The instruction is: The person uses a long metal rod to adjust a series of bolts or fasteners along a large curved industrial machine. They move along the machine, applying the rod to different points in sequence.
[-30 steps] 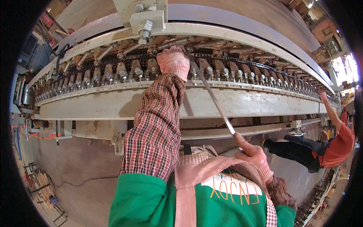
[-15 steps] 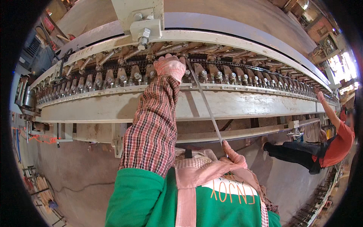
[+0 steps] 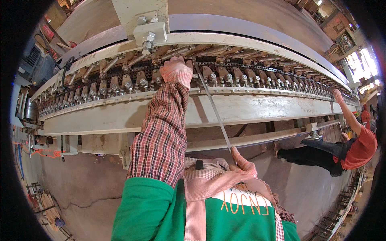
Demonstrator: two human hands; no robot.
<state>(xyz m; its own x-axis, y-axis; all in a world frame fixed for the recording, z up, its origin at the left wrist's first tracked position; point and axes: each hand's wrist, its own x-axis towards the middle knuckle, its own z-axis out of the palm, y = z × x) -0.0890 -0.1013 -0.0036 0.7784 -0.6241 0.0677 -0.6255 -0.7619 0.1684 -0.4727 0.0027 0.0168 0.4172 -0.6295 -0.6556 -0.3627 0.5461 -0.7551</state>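
Note:
My left hand [image 3: 176, 72], in a pinkish work glove, reaches up to the machine's long row of brackets and springs [image 3: 209, 75]. Its fingers are curled at the chain line, and what they grip is hidden. A thin, flat metal bar [image 3: 217, 114] slants from just right of that hand down toward my body. Near my waist, my right hand [image 3: 243, 162], also gloved, is closed around the bar's lower end. The bar's upper end lies among the brackets by my left hand. A pale steel beam [image 3: 161, 114] runs under the bar.
A heavy upright bracket with a large bolt [image 3: 147, 43] stands just above my left hand. To the right, a co-worker in a red shirt [image 3: 360, 146] reaches to the same machine. A lower rail [image 3: 249, 138] runs below the beam. Wood pieces [image 3: 50, 207] lie at the lower left.
The view has shifted slightly. Both my hands keep nearly the same places on the machine and the bar. The co-worker still reaches to the machine.

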